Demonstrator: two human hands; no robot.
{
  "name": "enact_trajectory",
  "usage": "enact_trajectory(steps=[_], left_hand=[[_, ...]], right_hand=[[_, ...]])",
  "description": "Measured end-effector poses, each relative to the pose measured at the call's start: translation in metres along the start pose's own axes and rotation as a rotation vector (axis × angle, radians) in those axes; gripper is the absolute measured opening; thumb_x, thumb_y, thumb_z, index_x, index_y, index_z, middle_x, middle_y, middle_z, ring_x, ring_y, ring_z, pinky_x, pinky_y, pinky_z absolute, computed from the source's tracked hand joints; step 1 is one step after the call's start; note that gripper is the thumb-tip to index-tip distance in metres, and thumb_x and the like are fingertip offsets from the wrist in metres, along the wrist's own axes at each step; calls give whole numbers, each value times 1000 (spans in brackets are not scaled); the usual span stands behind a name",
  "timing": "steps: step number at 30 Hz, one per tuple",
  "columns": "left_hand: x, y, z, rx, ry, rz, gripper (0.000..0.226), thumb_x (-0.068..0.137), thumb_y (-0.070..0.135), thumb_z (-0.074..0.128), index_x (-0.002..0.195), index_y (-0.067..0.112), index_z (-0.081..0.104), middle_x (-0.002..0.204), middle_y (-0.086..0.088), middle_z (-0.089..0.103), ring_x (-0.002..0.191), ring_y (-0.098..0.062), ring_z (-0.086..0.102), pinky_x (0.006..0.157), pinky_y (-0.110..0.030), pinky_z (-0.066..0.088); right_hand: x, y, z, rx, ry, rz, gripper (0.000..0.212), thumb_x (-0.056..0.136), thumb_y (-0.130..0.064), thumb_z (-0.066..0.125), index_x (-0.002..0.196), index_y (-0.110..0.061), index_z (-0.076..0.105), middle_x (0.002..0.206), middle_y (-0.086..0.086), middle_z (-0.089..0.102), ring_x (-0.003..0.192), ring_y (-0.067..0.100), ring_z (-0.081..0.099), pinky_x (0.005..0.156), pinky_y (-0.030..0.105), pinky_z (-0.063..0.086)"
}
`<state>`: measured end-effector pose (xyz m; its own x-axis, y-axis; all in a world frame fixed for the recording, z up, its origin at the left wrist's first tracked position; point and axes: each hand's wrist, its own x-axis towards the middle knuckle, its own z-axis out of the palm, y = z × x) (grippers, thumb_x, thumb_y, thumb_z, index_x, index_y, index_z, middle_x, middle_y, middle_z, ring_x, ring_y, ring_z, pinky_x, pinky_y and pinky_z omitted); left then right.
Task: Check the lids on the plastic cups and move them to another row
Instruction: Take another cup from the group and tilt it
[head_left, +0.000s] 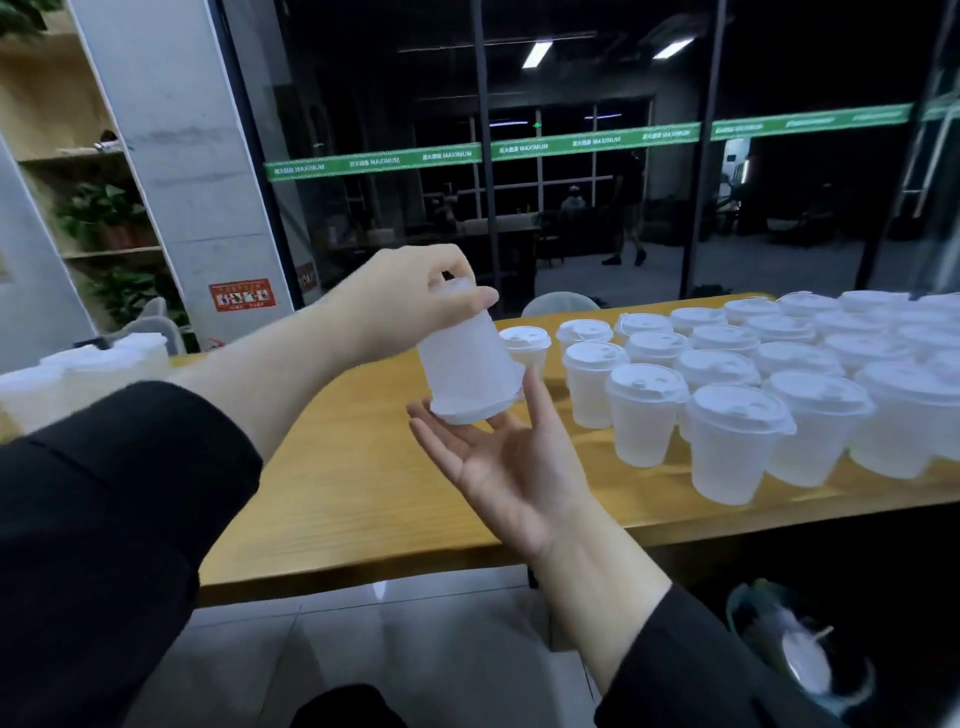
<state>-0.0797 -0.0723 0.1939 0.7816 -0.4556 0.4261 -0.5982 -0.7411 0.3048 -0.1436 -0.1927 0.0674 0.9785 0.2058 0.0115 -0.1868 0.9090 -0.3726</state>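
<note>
I hold one translucent plastic cup (470, 364) upside down above the wooden table (363, 493), its white lid facing down. My left hand (410, 301) grips the cup's base from above, fingers curled round it. My right hand (498, 457) lies palm up beneath the cup, fingers straight, their tips touching the lid's rim. Several lidded cups (727, 384) stand in rows on the right half of the table. A few more lidded cups (83, 374) stand at the far left edge.
A bare stretch of tabletop lies between the two groups of cups. A dark bin (800, 654) with rubbish sits on the floor at lower right. A glass wall (571, 182) runs behind the table, and a plant shelf (98, 208) stands at left.
</note>
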Motion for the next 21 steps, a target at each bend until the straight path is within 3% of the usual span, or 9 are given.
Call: enact_trajectory(steps=[3, 6, 9, 12, 16, 19, 21], left_hand=[[-8, -29, 31, -232, 153, -21, 21, 100, 51, 57, 107, 32, 63, 92, 3, 64, 71, -19, 64, 62, -32, 52], [-18, -55, 71, -439, 135, -142, 22, 105, 42, 55, 119, 33, 69, 104, 17, 67, 95, -4, 64, 74, -19, 50], [-22, -68, 109, -667, 73, -355, 34, 107, 51, 46, 123, 32, 69, 121, 15, 69, 113, -3, 61, 99, -29, 48], [-17, -65, 136, -1049, -19, -546, 51, 106, 60, 37, 136, 27, 60, 129, 1, 69, 117, -15, 66, 106, -46, 51], [-3, -56, 157, -1261, -102, -643, 64, 103, 67, 34, 148, 24, 52, 134, -6, 66, 117, -27, 67, 102, -49, 54], [4, -53, 166, -1337, -124, -690, 69, 103, 69, 32, 153, 24, 46, 139, -9, 62, 117, -29, 67, 96, -44, 57], [6, -51, 170, -1371, -119, -701, 70, 103, 67, 33, 156, 22, 42, 147, -14, 57, 117, -31, 67, 95, -43, 58]], right_hand=[[17, -23, -1, -159, 167, -127, 57, 94, -45, 70, 132, -5, 59, 128, 29, 62, 108, 44, 69, 80, 49, 63], [37, -46, -2, -600, 298, -319, 41, 93, -38, 72, 125, -15, 65, 123, 12, 69, 114, 32, 67, 85, 45, 62], [54, -63, -9, -1206, 376, -444, 66, 88, -39, 74, 146, -22, 48, 138, -5, 52, 123, 22, 55, 94, 42, 55], [74, -72, -19, -1546, 427, -461, 78, 87, -38, 72, 155, -23, 36, 144, -1, 41, 119, 24, 50, 91, 39, 50], [92, -78, -36, -1725, 470, -371, 79, 84, -38, 71, 154, -25, 37, 146, 8, 43, 124, 30, 53, 96, 47, 53], [94, -76, -53, -1705, 462, -495, 42, 82, -43, 74, 116, -26, 56, 117, 2, 62, 105, 22, 61, 82, 40, 54], [91, -72, -70, -1607, 505, -654, 34, 86, -50, 68, 103, -22, 57, 106, -1, 66, 101, 20, 62, 86, 45, 53]])
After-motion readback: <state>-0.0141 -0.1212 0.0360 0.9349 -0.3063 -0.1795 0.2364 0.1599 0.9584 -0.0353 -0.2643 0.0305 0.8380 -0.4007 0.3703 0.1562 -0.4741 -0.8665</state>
